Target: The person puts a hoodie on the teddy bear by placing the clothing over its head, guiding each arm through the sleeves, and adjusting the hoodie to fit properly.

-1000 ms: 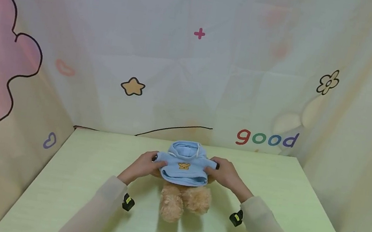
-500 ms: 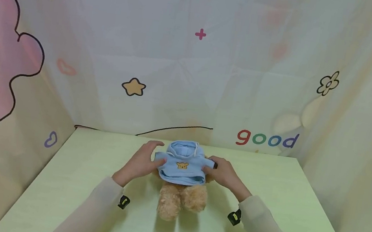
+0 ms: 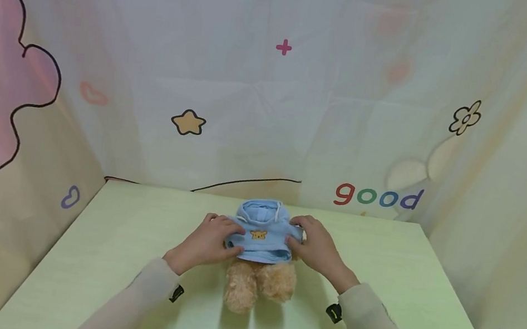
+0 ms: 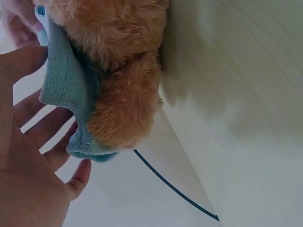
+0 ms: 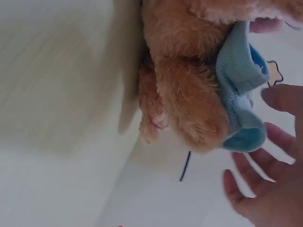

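A light-brown teddy bear (image 3: 241, 288) lies on the table with its fluffy legs towards me. A small light-blue hoodie (image 3: 262, 246) with an animal-face patch (image 3: 258, 235) is spread over its front, hood at the far end, hiding its head and torso. My left hand (image 3: 204, 243) touches the hoodie's left side, thumb near the hem and fingers on the sleeve. Its fingers look spread in the left wrist view. At the right sleeve is my right hand (image 3: 322, 251), thumb by the cloth. The right wrist view shows these fingers (image 5: 279, 137) loosely spread beside the sleeve opening.
The pale green table (image 3: 133, 230) runs back to a printed cloth backdrop (image 3: 234, 82), with cloth walls on both sides. A small black device (image 3: 335, 313) is at each wrist, below the sleeve cuffs.
My left hand lifted off the left sleeve with fingers spread, then came down over the hoodie's left side. My right hand's fingers have loosened from the right sleeve. The bear has hardly moved.
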Available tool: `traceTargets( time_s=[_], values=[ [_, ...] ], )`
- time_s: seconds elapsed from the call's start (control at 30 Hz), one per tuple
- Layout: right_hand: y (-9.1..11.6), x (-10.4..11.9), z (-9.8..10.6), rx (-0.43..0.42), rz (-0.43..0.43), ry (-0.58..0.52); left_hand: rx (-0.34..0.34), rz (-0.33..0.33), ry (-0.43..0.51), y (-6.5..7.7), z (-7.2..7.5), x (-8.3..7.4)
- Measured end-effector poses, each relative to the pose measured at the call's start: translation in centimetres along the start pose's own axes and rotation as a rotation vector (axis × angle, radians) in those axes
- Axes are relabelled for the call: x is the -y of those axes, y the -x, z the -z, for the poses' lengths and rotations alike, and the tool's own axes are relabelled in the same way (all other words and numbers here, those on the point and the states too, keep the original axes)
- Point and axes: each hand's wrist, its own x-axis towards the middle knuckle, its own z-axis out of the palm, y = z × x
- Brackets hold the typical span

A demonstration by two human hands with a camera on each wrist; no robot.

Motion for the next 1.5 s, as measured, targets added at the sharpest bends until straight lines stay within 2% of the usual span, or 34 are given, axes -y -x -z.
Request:
traceTargets(
  time_s=[0.1,0.17,0.27,0.4,0.53,0.73,0.87,1.1,1.27,1.4,1.5],
  values=[
    [0.3,0.5,0.2,-0.111,0.187,0.122,-0.004,-0.029,-0.055,0.0,-0.2,-0.1],
    [0.5,0.8,0.3,-0.126,0.304,0.174,-0.023,-0.073,-0.095,0.0,-0.2,-0.1],
    [0.9,1.0,0.4,-0.052,0.430,0.220,-0.047,-0.152,-0.154,0.0,-0.3,-0.2],
    [1.4,0.8,0.1,0.058,0.503,0.279,-0.053,-0.250,-0.206,0.2,-0.7,-0.2],
    [1.7,0.6,-0.4,0.089,0.496,0.344,-0.076,-0.313,-0.255,0.4,-1.0,-0.1],
    [1.9,0.6,-1.0,0.100,0.460,0.441,-0.093,-0.331,-0.330,0.4,-1.1,0.0],
    [1.9,0.7,-1.3,0.064,0.483,0.495,-0.101,-0.303,-0.380,0.4,-1.2,-0.2],
    [1.5,1.0,-1.8,0.052,0.519,0.553,-0.093,-0.226,-0.374,0.1,-2.1,-0.6],
    [0.9,1.2,-1.9,0.074,0.481,0.538,-0.090,-0.178,-0.372,-0.3,-2.3,-0.7],
    [0.5,1.3,-1.6,0.098,0.445,0.502,-0.096,-0.175,-0.378,-0.6,-2.1,-0.7],
    [0.3,1.5,-1.4,0.104,0.410,0.519,-0.102,-0.174,-0.389,-0.8,-2.0,-0.5]
  ],
)
